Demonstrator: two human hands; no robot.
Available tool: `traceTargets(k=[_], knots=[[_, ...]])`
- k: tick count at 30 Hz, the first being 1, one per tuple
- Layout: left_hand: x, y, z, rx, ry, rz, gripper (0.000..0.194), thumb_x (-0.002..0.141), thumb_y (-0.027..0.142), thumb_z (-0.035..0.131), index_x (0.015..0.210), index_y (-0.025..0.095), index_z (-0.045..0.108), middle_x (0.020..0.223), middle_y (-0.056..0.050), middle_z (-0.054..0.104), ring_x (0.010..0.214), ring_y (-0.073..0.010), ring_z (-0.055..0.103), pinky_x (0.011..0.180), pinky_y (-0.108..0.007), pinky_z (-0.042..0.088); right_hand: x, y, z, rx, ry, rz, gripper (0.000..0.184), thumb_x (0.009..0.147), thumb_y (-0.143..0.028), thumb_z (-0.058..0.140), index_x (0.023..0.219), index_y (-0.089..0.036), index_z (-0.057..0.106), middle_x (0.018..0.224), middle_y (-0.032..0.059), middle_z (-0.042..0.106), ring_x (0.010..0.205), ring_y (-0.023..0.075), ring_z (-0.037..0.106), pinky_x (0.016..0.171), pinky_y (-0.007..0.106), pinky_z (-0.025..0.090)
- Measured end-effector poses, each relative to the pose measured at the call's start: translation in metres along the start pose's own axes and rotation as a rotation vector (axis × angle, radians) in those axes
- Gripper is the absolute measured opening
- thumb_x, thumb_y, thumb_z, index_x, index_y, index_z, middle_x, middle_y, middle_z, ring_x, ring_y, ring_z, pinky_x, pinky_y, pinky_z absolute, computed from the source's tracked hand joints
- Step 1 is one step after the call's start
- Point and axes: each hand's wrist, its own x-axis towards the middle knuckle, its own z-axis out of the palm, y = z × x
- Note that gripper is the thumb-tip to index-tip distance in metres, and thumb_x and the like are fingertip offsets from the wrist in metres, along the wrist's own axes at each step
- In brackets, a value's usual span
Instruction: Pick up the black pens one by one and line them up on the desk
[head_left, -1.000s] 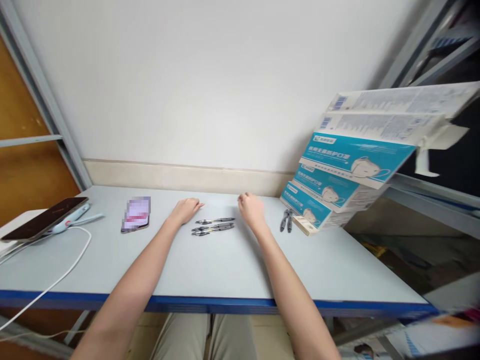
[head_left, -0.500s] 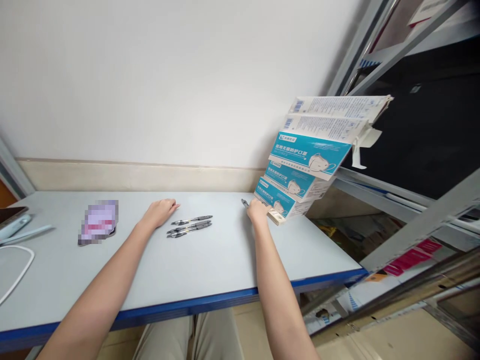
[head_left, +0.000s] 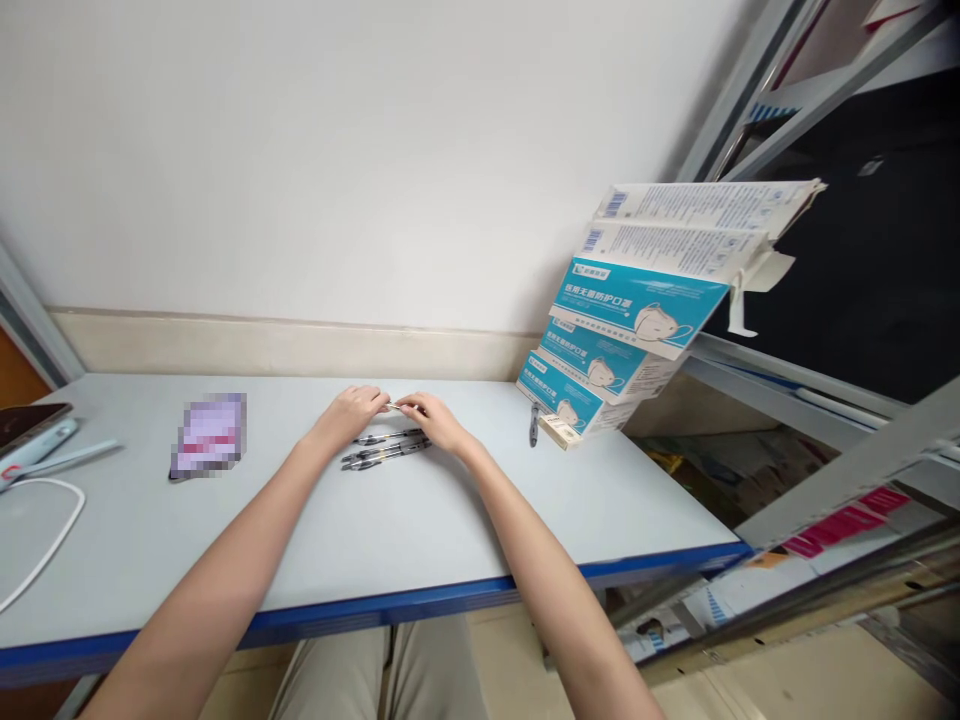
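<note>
My left hand (head_left: 361, 412) and my right hand (head_left: 436, 422) meet above the middle of the table, fingertips almost touching. Both pinch a thin, pen-like piece (head_left: 394, 406), mostly covered by the fingers, so its exact kind is unclear. Just below them, several clear-barrelled black pens (head_left: 384, 456) lie side by side, roughly parallel to the table edge; the right hand partly covers their right ends. Another pen (head_left: 534, 425) lies alone to the right, close to the stack of mask boxes (head_left: 600, 345).
A phone-like item with a blurred-out surface (head_left: 210, 437) lies at left. Beyond it are a dark phone (head_left: 30, 425), a light-blue device (head_left: 41, 450) and a white cable (head_left: 71, 520). The leaning box stack and a metal shelf (head_left: 825, 420) bound the right side; a wall stands behind.
My right hand has left the spot beside the boxes and come left to meet my left hand. A lone pen now shows near the boxes. The view has shifted slightly.
</note>
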Motion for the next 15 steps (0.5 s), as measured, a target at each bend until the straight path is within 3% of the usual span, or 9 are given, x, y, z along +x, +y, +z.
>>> traceTargets(k=[6,10,15], knots=[[-0.003,-0.002,0.001,-0.091,-0.036,-0.059,0.026,0.092,0.029,0.031,0.080,0.017,0.051,0.074,-0.004,0.059,0.071,-0.0174,0.054,0.065,-0.028,0.035,0.000,0.009,-0.008,0.009,-0.121,0.108,0.030,0.087,-0.028,0.041,0.083,-0.012,0.066,0.057,-0.0020,0.053,0.055,0.0093,0.043,0.060,0.021,0.032],[0.002,0.004,-0.005,-0.171,-0.118,-0.132,0.029,0.092,0.031,0.028,0.080,0.018,0.050,0.074,-0.005,0.061,0.070,-0.0180,0.055,0.063,-0.027,0.034,0.001,0.008,-0.011,-0.141,-0.002,0.057,0.025,0.087,-0.027,0.044,0.086,-0.016,0.067,0.071,0.0013,0.062,0.065,0.0118,0.050,0.065,0.021,0.033],[0.004,0.008,-0.010,-0.262,-0.266,-0.249,0.030,0.090,0.027,0.025,0.080,0.020,0.052,0.070,-0.004,0.061,0.065,-0.0177,0.056,0.058,-0.026,0.032,-0.001,0.003,-0.014,-0.232,0.040,0.040,0.023,0.086,-0.028,0.047,0.098,-0.020,0.065,0.095,0.0060,0.065,0.087,0.0166,0.054,0.077,0.023,0.035]])
